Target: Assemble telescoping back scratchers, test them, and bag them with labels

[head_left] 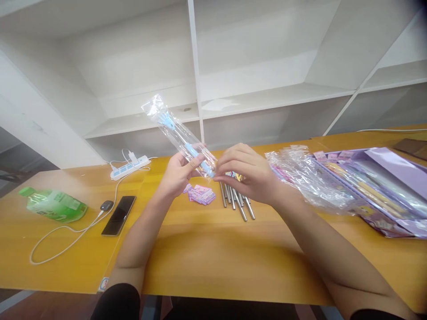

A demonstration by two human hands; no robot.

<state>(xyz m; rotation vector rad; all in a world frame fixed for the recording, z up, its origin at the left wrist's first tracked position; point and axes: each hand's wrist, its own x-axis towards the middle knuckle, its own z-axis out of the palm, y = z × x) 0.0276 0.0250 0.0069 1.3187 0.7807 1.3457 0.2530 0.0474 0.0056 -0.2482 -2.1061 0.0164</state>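
Note:
A light-blue back scratcher [187,144] with a hand-shaped head and a metal shaft lies inside a clear plastic bag [154,106]. It is tilted, head end up and to the left. My left hand [180,173] is closed around the bagged handle, thumb on top. At the lower right end of the bag, my right hand [248,173] pinches the edge with thumb and fingers. Below the hands, several small pink-purple cards [202,194] sit in a pile on the table. Several silver metal tubes [238,202] lie next to them, their far ends partly hidden by my right hand.
To the right are a heap of clear plastic bags [300,173] and a purple box [353,189] with packaged items. On the left are a green bottle [55,204], a phone [119,216], a white cable [56,255] and a power strip [130,168]. White shelves [253,102] rise behind the table.

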